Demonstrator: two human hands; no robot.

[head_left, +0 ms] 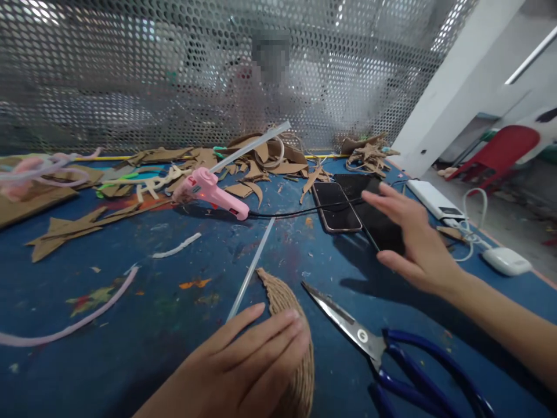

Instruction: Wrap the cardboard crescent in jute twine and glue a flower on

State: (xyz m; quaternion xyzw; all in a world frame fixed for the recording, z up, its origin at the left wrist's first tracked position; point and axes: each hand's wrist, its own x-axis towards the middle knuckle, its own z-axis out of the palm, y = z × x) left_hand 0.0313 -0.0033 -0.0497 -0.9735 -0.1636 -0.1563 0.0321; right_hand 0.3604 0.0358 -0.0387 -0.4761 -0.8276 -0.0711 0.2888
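My left hand [256, 360] lies with its fingers stretched out over a curved, leaf-shaped piece covered in rows of brown twine [300, 342], pressing it to the table. Over the darker of two phones, my right hand [413, 232] hovers with fingers apart and nothing in them. Between the hands lie scissors [363, 337] with dark blue handles, their blades together. A clear glue stick [252, 267] runs beneath the left fingers. Farther back, a pink hot glue gun [217, 194] lies on its side, a long glue stick [252, 145] poking out of its back end.
Cardboard scraps [256, 168] litter the table's far edge below a perforated metal screen [152, 75]. A phone [337, 209], a white power bank [435, 200] and a white charger case [507, 260] with cables stand right. The gun's black cord [296, 213] crosses the phones. A pink strip [87, 319] curves at left.
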